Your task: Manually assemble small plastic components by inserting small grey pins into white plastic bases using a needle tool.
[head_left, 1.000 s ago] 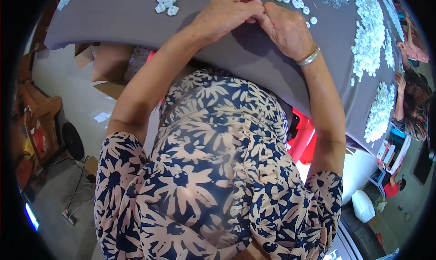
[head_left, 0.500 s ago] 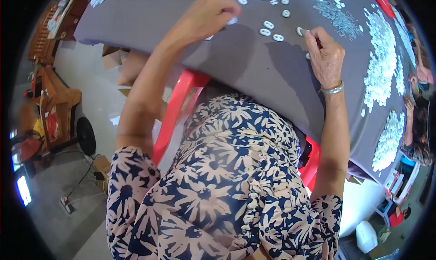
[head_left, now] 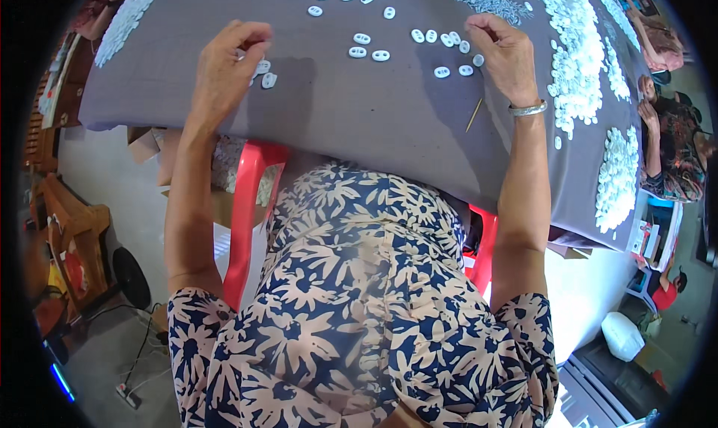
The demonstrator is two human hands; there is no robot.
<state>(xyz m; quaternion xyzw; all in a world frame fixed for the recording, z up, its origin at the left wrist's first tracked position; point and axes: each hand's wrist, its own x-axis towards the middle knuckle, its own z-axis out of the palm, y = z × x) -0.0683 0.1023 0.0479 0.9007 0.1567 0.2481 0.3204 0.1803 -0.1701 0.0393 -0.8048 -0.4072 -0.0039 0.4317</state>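
My left hand is over the left part of the cloth, fingers curled and the thumb close to the index finger. Whatever it may hold is too small to make out. Beside its thumb lie white oval two-holed pieces, partly covered by the hand. At the right, my right hand has thumb and index fingertips pinched together; anything between them cannot be made out. Next to it lies a loose group of similar white ovals. A thin golden stick rests on the cloth below that group.
A grey cloth covers the table, with more white ovals in the middle. Small grey metal pieces are heaped beyond my right hand. Piles of white pieces lie along the right. Another person sits at the right edge.
The view has shifted, so the table's things appear farther left. My left hand has moved left, and my right hand has moved right and farther off, uncovering the golden stick and several white ovals.
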